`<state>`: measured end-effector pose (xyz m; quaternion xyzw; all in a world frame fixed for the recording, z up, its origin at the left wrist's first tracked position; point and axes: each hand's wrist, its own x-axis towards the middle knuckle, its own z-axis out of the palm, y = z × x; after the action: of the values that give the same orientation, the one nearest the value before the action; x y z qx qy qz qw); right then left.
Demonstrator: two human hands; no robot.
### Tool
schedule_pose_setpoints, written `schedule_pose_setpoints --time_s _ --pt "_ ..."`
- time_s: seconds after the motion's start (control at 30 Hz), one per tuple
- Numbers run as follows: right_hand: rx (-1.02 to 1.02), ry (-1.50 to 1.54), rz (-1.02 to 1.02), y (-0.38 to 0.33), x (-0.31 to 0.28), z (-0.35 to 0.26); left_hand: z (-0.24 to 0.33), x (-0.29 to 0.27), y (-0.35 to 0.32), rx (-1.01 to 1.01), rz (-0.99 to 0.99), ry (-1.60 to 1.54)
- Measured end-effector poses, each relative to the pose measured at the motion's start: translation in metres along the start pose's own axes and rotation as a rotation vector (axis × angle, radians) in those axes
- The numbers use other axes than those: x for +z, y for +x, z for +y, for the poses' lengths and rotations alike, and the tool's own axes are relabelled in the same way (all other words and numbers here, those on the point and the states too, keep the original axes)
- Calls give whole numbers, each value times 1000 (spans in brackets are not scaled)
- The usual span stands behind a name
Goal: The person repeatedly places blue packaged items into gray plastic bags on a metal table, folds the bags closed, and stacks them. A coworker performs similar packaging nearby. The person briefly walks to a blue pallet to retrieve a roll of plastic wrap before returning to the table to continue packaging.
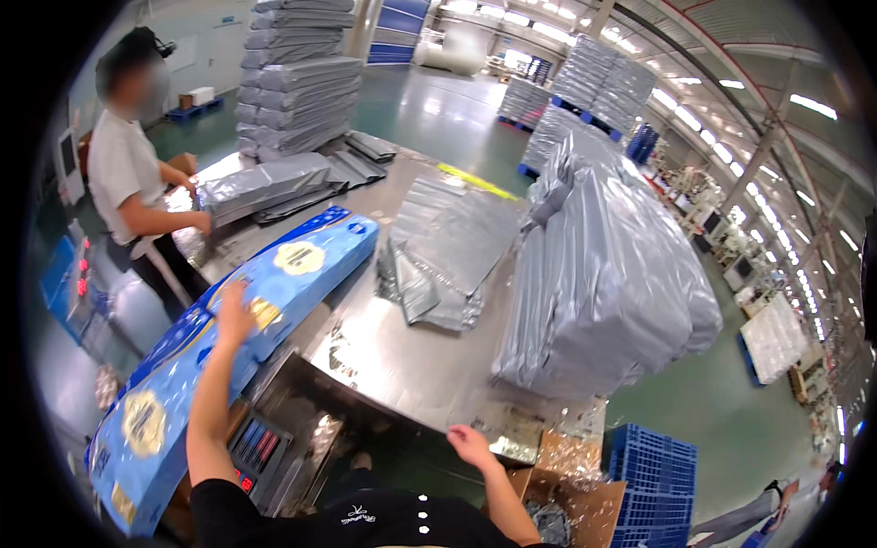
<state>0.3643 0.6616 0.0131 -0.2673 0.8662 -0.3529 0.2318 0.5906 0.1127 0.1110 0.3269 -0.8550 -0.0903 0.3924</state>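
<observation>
A large warehouse hall with a green floor [429, 110] and rows of ceiling lights surrounds a shiny steel worktable [402, 356]. The fisheye rim bends and darkens the edges, so the machines along the right wall are too small to make out.

The left hand [233, 315] lies flat, fingers spread open, on a long blue printed package [228, 338] that rests slanted over the left edge of the table; the lower end of the package is cut off near the dark rim. The right hand [470, 445] rests at the near edge of the table with fingers loosely curled and holds nothing that I can see.

On the table are three groups of grey plastic bags: a loose flat pile [443, 251] in the middle, a big bulging bundle [607, 274] on the right, and a flatter stack [265, 183] at the far left, where another person [128, 173] has both hands. Behind them one tall stack [297, 73] rises, its top cut off. Farther back, about three pallets of wrapped goods [603, 87] stand on the floor.

Below the table, an open cardboard box [571, 493] holds something crumpled and shiny, hard to identify. Beside it stands one blue plastic crate [653, 479]; its inside is not visible. A small panel with red digits [260, 452] sits under the left forearm.
</observation>
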Motion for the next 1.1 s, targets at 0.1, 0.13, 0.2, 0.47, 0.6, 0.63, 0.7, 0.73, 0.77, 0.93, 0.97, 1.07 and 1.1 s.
schedule_pose_setpoints --time_s 0.1,0.13,0.2,0.47,0.6,0.63,0.7,0.73,0.77,0.93,0.97,1.07,1.1 --pt "-56 104 -173 59 4 -36 -67 30 59 -73 78 430" --pt "-58 113 -181 75 4 -37 -54 43 68 -226 -76 441" --pt "-80 162 -224 108 15 -34 -18 51 83 -521 -385 509" --pt "176 734 -78 266 113 -90 73 134 23 -460 -1097 -82" --pt "-3 535 -141 272 60 -140 122 156 -22 -581 -675 -756" --pt "-80 481 -88 270 33 -148 138 149 -22 -564 -621 -721" --pt "-226 365 16 270 -22 -161 183 146 -6 -626 -644 -921" --pt "-266 289 34 262 -55 -175 198 149 -1 -660 -651 -1019" --pt "-316 216 43 249 -86 -192 196 170 -21 -696 -702 -1027" --pt "-277 -417 177 160 -181 -204 244 215 -10 37 -1407 -857" --pt "-208 -530 168 144 -184 -199 243 244 4 322 -1394 -744" --pt "181 -674 81 111 -161 -146 260 317 89 73 -958 -641" --pt "324 -617 118 110 -156 -132 257 346 116 74 -812 -598"
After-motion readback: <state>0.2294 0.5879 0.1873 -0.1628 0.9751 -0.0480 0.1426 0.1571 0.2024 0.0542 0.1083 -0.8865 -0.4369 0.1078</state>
